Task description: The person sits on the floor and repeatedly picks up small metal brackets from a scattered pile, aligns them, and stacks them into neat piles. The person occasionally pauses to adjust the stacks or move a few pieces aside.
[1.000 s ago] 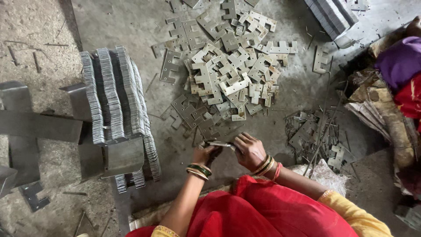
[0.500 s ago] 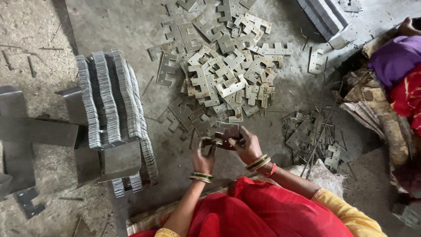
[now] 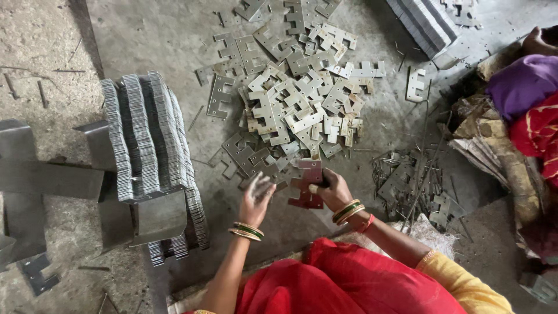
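Your left hand point(image 3: 256, 196) is hovering palm-down with the fingers loosely spread and a little blurred, closed on nothing. Your right hand point(image 3: 330, 189) is sitting just beside it, fingers curled shut in a grip with the knuckles facing up. Both forearms are reaching forward from your body and angling toward each other, so the hands are nearly meeting. Bangles are circling each wrist, and both arms are bare below the elbow.

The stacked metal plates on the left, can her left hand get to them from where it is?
Probably yes. The left hand hangs open above the floor, with only bare concrete between it and the stacked metal plates. Nothing blocks that side; the right hand holds a small bunch of plates.
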